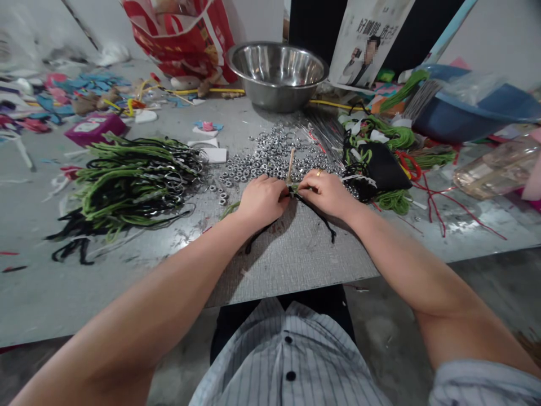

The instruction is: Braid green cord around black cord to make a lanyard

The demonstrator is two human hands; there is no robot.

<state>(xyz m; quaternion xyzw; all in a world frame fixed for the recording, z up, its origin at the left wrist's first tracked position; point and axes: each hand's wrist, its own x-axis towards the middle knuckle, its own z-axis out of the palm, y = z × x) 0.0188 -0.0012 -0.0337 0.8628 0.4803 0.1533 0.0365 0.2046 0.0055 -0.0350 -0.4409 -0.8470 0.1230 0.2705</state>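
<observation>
Both my hands meet over the table near its front edge. My left hand (262, 198) has its fingers closed on a black-and-green cord (316, 213). From the other side, my right hand (324, 193), with a ring on one finger, pinches the same cord. Black cord ends trail toward me on both sides, and a green length shows left of my left wrist. A thin wooden stick (291, 163) stands upright just beyond my fingertips. Behind it spreads a heap of small silver metal nuts (264, 163). The part of the cord between my fingertips is mostly hidden.
A bundle of green and black cords (127, 186) lies left. A steel bowl (279, 79) stands behind the nuts. To the right are green cord hanks (395, 135), a black pouch (384, 166), red cords (435, 197), a blue basin (477, 113) and a clear bottle (490, 163).
</observation>
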